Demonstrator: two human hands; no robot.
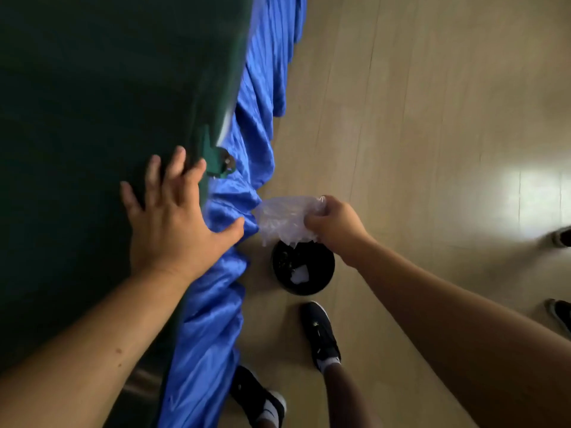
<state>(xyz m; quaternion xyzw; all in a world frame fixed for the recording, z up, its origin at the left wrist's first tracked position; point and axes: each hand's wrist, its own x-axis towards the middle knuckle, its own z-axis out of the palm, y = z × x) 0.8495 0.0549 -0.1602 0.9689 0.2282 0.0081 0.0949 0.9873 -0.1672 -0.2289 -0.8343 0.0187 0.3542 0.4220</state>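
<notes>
Reaching in from the lower right, the R arm runs nearly straight, forearm bare, wrist bent a little down. The R hand (332,222) ends over the black bin (304,292) w/ fingers curled into a fist round a crumpled clear plastic bag (284,216). The bag bunches out to the left of the knuckles, its lower edge hanging just above the bin's far rim. Its left edge touches or nearly touches the blue table skirt (216,319); can't tell which. The bin stands on the wood floor (417,118), just beside the skirt, w/ a white scrap (299,276) & some dark bits inside. The L arm comes in from the lower left, also bare. The L hand (176,223) lies palm down on the dark green table top (92,103) near its edge, fingers straight & spread wide, thumb stretched sideways past the edge onto the skirt's folds. It holds nothing. Just beyond the fingertips a green clip (221,163) sits on the table edge. Lower down, two black shoes (321,333) w/ white socks stand on the floor, one just short of the bin, the other nearer the skirt's hem. At the far right edge, parts of 2 other shoes (560,315) show, well apart from the bin.
</notes>
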